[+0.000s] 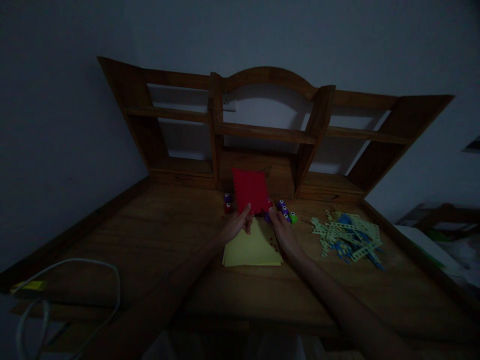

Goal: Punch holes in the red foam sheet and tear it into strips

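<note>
Left hand (237, 225) pinches red sheet (250, 190) beyond yellow paper (249, 247); likely light, creasable, best held by edges. Right hand (284, 231): cannot tell its grip.

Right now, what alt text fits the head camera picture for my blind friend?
A left hand holds a red sheet, a right hand at its corner, above yellow paper on a wooden desk, pale green and blue scraps at right.
</note>
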Motion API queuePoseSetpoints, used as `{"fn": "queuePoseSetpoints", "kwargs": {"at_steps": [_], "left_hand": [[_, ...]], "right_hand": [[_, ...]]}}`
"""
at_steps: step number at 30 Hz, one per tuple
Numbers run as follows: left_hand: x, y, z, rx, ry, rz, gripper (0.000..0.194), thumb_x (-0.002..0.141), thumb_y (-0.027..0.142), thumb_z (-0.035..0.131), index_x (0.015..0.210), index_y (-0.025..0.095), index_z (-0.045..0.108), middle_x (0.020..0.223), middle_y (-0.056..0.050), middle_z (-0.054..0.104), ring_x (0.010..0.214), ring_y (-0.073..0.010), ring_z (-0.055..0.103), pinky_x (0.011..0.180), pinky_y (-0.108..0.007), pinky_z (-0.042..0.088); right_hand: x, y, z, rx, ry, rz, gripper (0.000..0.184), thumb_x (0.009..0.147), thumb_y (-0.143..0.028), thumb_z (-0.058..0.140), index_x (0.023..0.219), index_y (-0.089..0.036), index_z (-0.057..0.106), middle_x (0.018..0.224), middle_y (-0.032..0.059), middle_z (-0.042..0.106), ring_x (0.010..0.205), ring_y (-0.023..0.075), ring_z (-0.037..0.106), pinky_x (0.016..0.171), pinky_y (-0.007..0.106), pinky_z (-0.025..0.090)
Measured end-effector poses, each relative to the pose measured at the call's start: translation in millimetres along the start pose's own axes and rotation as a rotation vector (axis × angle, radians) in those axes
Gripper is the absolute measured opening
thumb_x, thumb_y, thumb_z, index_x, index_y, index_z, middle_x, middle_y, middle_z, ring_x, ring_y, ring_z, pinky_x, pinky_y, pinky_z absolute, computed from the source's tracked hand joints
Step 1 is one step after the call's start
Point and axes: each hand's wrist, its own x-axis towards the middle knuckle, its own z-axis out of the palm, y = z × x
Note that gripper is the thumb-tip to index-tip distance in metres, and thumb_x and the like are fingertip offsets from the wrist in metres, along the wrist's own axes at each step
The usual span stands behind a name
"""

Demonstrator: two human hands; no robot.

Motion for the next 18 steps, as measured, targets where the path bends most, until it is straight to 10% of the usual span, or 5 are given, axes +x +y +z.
{"fn": "queuePoseSetpoints", "kwargs": {"at_steps": [7, 11, 18], "left_hand": [[-1.2, 0.7, -0.3, -0.019, -0.009, 0.017, 0.06, 0.081, 0.07, 0.039, 0.066, 0.015, 0.055, 0.051, 0.001, 0.052, 0.042, -0.0107, 0.05, 0.047, -0.024, 0.044], [-3.7, 4.2, 0.9, -0.012, 0.014, 0.002, 0.058, 0.083, 0.068, 0.039, 0.065, 0.015, 0.054, 0.051, 0.001, 0.052, 0.041, -0.0106, 0.05, 0.045, -0.024, 0.042], [-1.8, 2.6, 1.3, -0.022, 0.006, 0.006, 0.057, 0.083, 0.068, 0.039, 0.065, 0.015, 0.054, 0.051, 0.001, 0.051, 0.041, -0.0107, 0.05, 0.045, -0.024, 0.043]], "right_hand": [[-2.1, -4.2, 4.2, 0.202, -0.072, 0.068, 0.046, 0.082, -0.067, 0.043, 0.095, -0.024, 0.053, 0.088, 0.0032, 0.067, 0.066, 0.0191, 0.066, 0.059, 0.032, 0.052], [-5.1, -1.0, 7.6, 0.207, -0.162, 0.137, 0.049, 0.081, -0.071, 0.039, 0.096, -0.024, 0.046, 0.067, -0.0013, 0.065, 0.033, 0.0139, 0.054, 0.029, 0.023, 0.036], [-7.0, 2.1, 3.4, 0.063, -0.149, 0.072, 0.051, 0.08, -0.072, 0.039, 0.095, -0.024, 0.048, 0.051, -0.004, 0.059, 0.026, 0.013, 0.045, 0.025, 0.022, 0.028]]}}
